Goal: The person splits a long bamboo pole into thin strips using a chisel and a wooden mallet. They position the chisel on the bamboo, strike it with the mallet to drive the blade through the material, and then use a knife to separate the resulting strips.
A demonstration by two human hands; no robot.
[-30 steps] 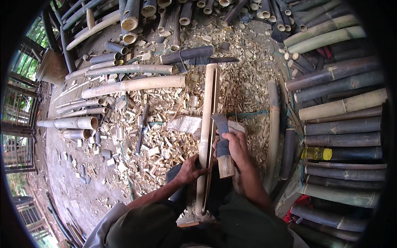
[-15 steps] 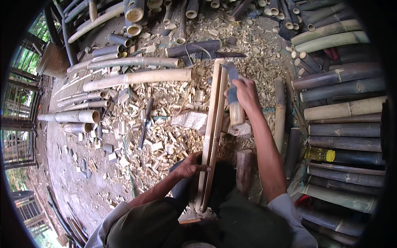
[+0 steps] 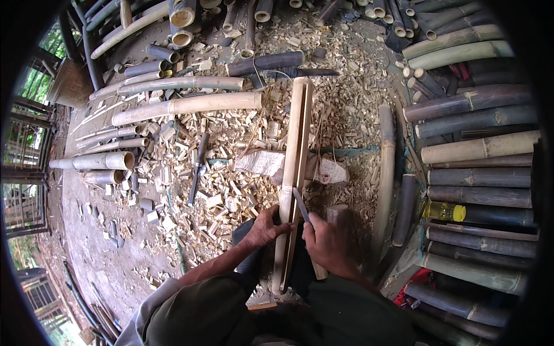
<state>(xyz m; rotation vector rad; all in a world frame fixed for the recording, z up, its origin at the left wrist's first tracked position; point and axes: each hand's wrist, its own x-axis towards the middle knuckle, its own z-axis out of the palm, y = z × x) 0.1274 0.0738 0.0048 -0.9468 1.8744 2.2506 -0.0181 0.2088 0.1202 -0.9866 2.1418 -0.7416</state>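
Head view: here's a long slit bamboo pole (image 3: 286, 193) running out front across a pale log (image 3: 259, 164), left hand (image 3: 265, 229) clamped on its near half, right hand (image 3: 326, 239) gripping a knife (image 3: 302, 206), blade by the slit, contact unclear.

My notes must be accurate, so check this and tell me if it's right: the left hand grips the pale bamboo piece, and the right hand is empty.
The right hand is not empty: the head view shows it holding a bladed tool. The left hand does grip the pale bamboo piece.
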